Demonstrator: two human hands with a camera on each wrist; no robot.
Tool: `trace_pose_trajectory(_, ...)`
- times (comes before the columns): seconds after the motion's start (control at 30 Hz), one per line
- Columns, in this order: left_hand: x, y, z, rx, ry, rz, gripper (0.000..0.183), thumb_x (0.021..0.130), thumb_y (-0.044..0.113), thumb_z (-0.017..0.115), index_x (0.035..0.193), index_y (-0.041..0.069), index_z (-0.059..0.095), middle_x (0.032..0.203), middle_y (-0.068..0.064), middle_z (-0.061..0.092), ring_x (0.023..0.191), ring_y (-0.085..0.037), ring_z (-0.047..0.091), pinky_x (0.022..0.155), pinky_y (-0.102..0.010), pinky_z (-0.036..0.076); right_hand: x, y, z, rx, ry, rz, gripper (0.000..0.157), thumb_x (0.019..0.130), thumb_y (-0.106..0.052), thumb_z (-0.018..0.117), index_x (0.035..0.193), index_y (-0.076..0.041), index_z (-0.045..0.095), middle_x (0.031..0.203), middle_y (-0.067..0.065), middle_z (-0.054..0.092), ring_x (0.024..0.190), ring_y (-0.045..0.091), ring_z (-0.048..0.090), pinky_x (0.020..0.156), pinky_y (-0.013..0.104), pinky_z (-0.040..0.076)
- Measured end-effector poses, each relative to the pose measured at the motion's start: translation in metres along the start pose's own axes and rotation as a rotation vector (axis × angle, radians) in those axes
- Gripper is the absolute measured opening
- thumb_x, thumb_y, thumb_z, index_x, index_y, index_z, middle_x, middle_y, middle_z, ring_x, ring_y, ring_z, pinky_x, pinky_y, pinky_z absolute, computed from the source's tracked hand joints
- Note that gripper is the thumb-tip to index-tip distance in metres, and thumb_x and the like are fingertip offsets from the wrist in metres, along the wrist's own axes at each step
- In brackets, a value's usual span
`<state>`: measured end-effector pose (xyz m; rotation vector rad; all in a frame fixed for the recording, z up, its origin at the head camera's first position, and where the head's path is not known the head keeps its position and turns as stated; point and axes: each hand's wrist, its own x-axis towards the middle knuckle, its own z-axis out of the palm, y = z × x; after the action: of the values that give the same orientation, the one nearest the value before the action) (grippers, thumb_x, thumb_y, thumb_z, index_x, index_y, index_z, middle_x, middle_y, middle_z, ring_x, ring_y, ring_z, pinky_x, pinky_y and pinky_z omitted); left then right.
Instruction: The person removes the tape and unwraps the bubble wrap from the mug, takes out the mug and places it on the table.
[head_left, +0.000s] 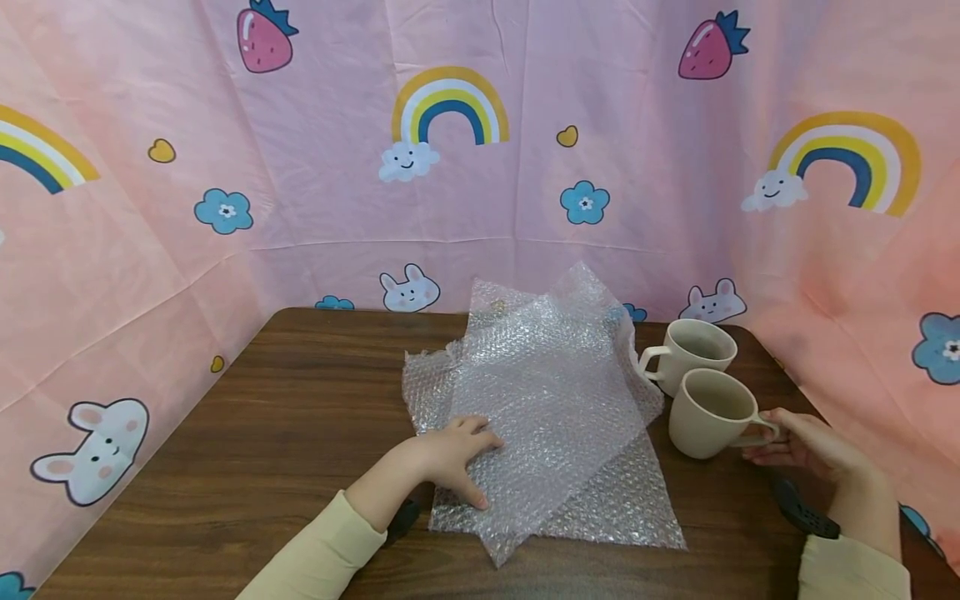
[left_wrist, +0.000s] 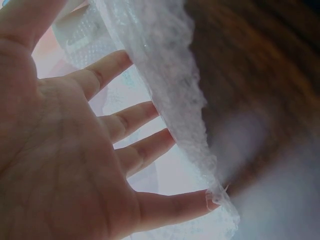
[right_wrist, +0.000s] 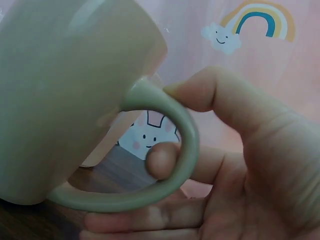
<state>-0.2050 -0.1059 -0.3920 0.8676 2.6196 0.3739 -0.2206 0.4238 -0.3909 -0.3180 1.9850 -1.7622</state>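
Several overlapping sheets of clear bubble wrap [head_left: 555, 400] lie on the table. My left hand [head_left: 453, 458] rests on their left part, fingers spread; in the left wrist view the fingertips [left_wrist: 165, 137] touch the wrap near its edge. At the right, my right hand [head_left: 798, 446] holds a beige mug [head_left: 697, 417] by its handle [right_wrist: 187, 145]. The index finger passes through the handle loop and the thumb presses on its top, while the other fingers lie below. The mug stands upright or nearly so; whether its base touches the table I cannot tell.
Just behind the held mug is a second beige mug [head_left: 678, 358], its handle pointing left against the wrap's edge. Dark brown wood forms the table [head_left: 300, 417]. A pink patterned cloth [head_left: 322, 167] hangs behind and along both sides.
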Motion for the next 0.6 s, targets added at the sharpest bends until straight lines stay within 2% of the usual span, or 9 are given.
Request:
trace_pose_trajectory(0.17, -0.0014, -0.0006, -0.0003, 0.005, -0.002, -0.001, 0.079, 0.073, 0.05, 0.079, 0.14, 0.021, 0.048, 0.153, -0.014, 0.024, 0.139, -0.035, 0.021, 0.096, -0.061, 0.037, -0.0002, -0.0024, -0.0001, 0.029, -0.039, 0.042, 0.044, 0.103, -0.02, 0.027, 0.08, -0.01, 0.063, 0.107, 0.002, 0.069, 0.098, 0.027, 0.067, 0.085, 0.037, 0.052)
trace_pose_trajectory(0.33, -0.0021, -0.002, 0.0004, 0.007, -0.001, 0.009, 0.079, 0.073, 0.05, 0.079, 0.14, 0.021, 0.048, 0.153, -0.014, 0.024, 0.139, -0.035, 0.021, 0.096, -0.061, 0.037, 0.0001, -0.0055, -0.0003, 0.035, -0.07, 0.065, 0.048, 0.104, -0.023, 0.026, 0.096, -0.009, 0.071, 0.107, 0.007, 0.069, 0.099, 0.026, 0.066, 0.086, 0.037, 0.051)
trace_pose_trajectory(0.5, -0.0017, -0.0051, -0.0002, 0.007, 0.001, 0.018, 0.078, 0.074, 0.052, 0.078, 0.14, 0.023, 0.048, 0.153, -0.013, 0.025, 0.139, -0.035, 0.02, 0.096, -0.068, 0.03, 0.0002, -0.0079, -0.0009, 0.008, -0.062, 0.085, 0.048, 0.104, -0.025, 0.026, 0.102, -0.011, 0.072, 0.109, 0.007, 0.068, 0.101, 0.027, 0.065, 0.087, 0.037, 0.051)
trace_pose_trajectory(0.6, -0.0024, -0.0076, -0.0009, -0.009, -0.001, 0.019, 0.078, 0.074, 0.054, 0.077, 0.14, 0.024, 0.048, 0.153, -0.012, 0.025, 0.139, -0.035, 0.02, 0.097, -0.071, 0.025, -0.0008, -0.0089, 0.0004, -0.006, -0.04, 0.091, 0.046, 0.104, -0.025, 0.028, 0.103, -0.017, 0.073, 0.109, 0.004, 0.068, 0.101, 0.026, 0.065, 0.086, 0.036, 0.051)
